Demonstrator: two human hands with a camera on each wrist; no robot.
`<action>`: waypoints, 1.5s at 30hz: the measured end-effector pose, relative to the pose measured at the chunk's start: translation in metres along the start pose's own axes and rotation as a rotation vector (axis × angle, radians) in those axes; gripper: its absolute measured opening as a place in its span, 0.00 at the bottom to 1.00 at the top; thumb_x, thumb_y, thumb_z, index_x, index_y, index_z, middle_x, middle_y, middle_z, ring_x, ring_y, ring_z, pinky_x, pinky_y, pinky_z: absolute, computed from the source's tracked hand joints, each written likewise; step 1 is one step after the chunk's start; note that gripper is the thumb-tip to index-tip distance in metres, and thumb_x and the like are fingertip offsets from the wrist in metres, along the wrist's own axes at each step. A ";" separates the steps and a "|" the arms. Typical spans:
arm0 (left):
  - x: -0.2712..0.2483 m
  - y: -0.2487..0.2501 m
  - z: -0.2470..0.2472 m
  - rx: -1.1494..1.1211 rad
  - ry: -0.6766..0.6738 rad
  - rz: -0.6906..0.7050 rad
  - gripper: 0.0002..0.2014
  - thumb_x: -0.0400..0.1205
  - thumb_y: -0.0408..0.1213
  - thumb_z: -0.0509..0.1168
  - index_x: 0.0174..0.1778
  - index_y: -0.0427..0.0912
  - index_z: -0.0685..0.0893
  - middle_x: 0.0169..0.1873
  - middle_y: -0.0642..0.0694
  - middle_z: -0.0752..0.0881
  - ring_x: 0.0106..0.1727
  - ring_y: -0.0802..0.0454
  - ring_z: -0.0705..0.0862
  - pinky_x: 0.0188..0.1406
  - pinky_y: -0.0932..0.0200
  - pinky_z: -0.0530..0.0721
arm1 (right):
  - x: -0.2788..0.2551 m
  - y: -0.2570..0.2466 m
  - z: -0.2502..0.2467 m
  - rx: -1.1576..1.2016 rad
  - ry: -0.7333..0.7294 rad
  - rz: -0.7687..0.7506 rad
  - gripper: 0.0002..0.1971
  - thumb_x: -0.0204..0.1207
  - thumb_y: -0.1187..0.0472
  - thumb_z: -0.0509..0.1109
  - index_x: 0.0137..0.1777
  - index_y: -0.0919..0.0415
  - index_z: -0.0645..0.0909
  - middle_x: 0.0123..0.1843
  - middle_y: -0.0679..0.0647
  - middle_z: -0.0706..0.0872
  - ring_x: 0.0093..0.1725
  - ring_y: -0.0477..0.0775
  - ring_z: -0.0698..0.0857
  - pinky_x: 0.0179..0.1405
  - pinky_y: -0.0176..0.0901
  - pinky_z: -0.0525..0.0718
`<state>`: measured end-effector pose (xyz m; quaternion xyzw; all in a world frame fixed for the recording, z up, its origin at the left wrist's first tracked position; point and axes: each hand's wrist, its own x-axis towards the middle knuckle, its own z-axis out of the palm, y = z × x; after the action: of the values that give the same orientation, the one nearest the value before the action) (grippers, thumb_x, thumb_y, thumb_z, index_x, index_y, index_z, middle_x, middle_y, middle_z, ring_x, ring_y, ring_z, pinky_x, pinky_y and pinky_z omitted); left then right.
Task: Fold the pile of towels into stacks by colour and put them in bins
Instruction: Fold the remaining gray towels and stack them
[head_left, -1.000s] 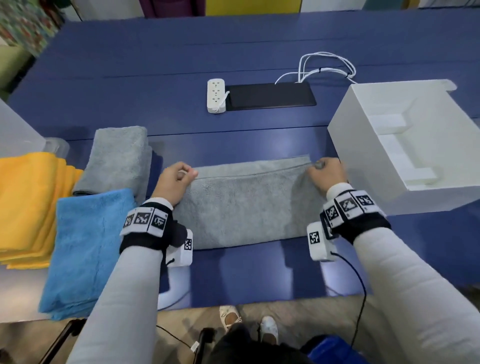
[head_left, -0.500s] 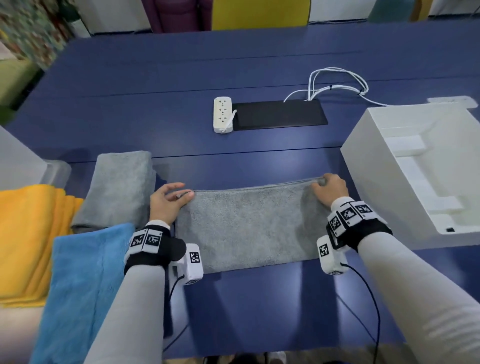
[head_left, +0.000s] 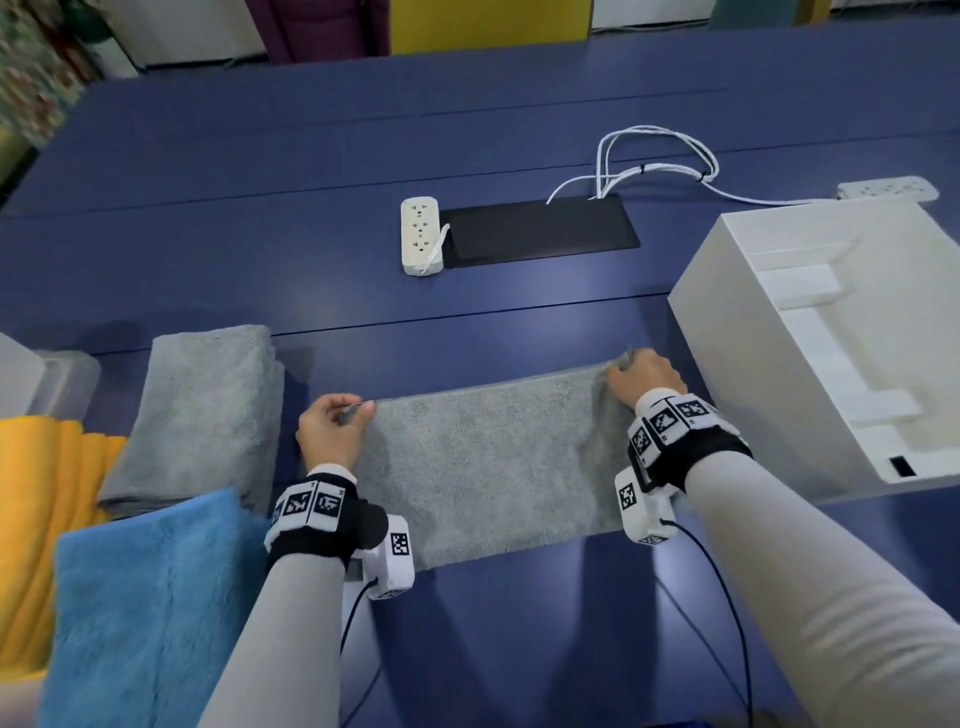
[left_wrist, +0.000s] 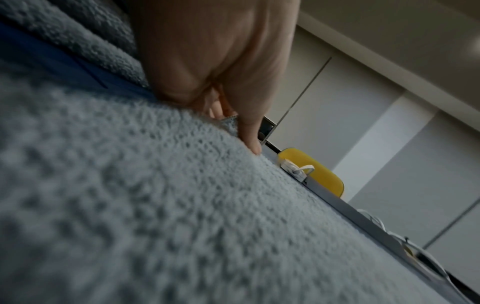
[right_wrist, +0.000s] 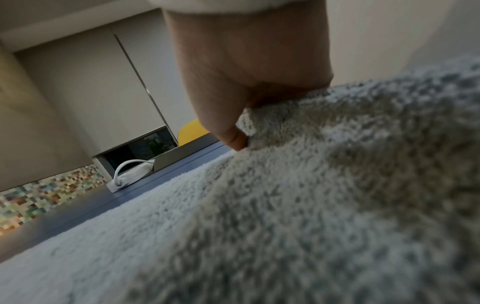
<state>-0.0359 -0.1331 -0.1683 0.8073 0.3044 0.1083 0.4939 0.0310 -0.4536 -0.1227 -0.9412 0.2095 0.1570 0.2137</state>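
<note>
At frame centre, the left hand (head_left: 332, 431) pinches the grey towel's (head_left: 493, 462) far left corner. The right hand (head_left: 644, 376) grips its far right corner on the desk (head_left: 363, 156).

A person is wearing pale grey sleeves (head_left: 810, 561), black wristbands (head_left: 317, 525) bearing black-and-white square markers, and white wrist cameras (head_left: 641, 506) trailing black cables (head_left: 727, 597).

Head view: high above, angled forward and down across the blue tabletop (head_left: 311, 156), taking in both forearms and the grey towel (head_left: 493, 457). Left wrist view: skimming low over that towel (left_wrist: 155, 205), tilted, close behind the fingers (left_wrist: 249, 131), facing the far wall. Right wrist view: equally low and near. Shared by all three: towel and white power strip (head_left: 421, 234) (left_wrist: 293, 170) (right_wrist: 130, 179).
</note>
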 end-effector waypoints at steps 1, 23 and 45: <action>-0.003 0.004 0.001 0.046 0.014 0.020 0.08 0.73 0.30 0.74 0.46 0.33 0.85 0.47 0.36 0.87 0.48 0.43 0.84 0.54 0.55 0.81 | 0.001 0.000 -0.002 0.011 -0.021 0.006 0.18 0.81 0.55 0.61 0.65 0.66 0.77 0.64 0.65 0.81 0.63 0.68 0.80 0.58 0.51 0.77; -0.089 0.001 0.011 0.994 -0.623 0.269 0.41 0.79 0.69 0.42 0.80 0.54 0.31 0.75 0.50 0.23 0.79 0.45 0.27 0.73 0.46 0.25 | -0.041 0.042 0.013 -0.385 -0.347 -0.393 0.39 0.83 0.47 0.57 0.83 0.55 0.36 0.85 0.52 0.37 0.84 0.58 0.40 0.81 0.57 0.45; -0.150 -0.024 -0.009 0.954 -0.485 0.134 0.30 0.86 0.55 0.40 0.82 0.51 0.37 0.82 0.45 0.34 0.82 0.44 0.33 0.79 0.45 0.33 | -0.121 0.109 0.042 -0.384 -0.276 -0.299 0.30 0.87 0.52 0.43 0.83 0.57 0.32 0.84 0.50 0.32 0.83 0.52 0.34 0.81 0.56 0.40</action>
<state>-0.1675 -0.2086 -0.1657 0.9614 0.1449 -0.2006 0.1204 -0.1321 -0.4841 -0.1485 -0.9546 0.0036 0.2873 0.0788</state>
